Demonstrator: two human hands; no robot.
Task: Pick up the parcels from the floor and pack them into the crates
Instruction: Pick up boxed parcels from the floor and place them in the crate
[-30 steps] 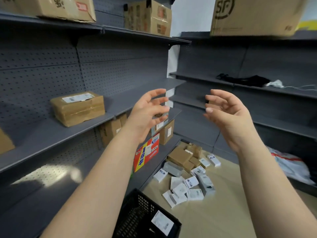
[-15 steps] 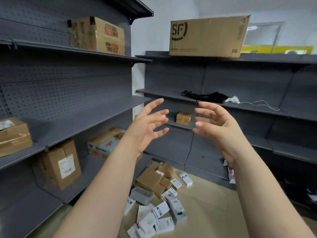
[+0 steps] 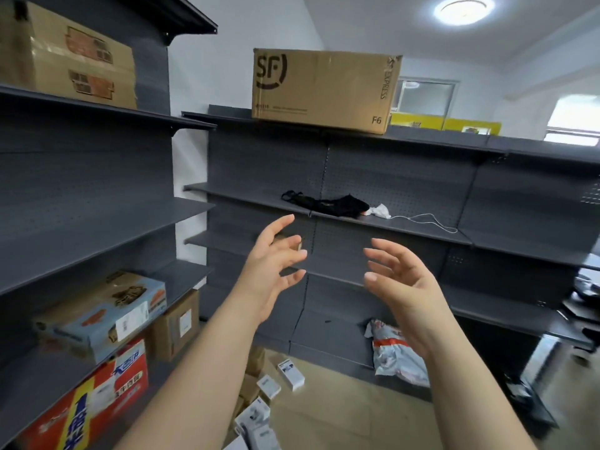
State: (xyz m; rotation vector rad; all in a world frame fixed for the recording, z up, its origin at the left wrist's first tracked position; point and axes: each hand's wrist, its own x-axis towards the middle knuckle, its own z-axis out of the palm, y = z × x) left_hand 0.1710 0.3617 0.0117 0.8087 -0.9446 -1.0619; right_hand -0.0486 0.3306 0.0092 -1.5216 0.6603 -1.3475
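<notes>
Here, both hands were up in the air and held nothing. The left hand had its fingers spread wide, and the right hand was open too, palms turned toward each other. The parcels were small white boxes lying on the floor at about 6 o'clock, low in the view, partly hidden behind the left arm. No crate could be seen at this moment. It looked like the person was between picks, so the next move would likely be to bend down, reach toward 6 o'clock and take hold of one little box. Gray shelves stood all around. A big brown carton sat up at 12 o'clock. A plastic mail bag leaned on the bottom shelf at 4 o'clock. A blue box rested at 9 o'clock. Nothing blocked the way down to the parcels.
</notes>
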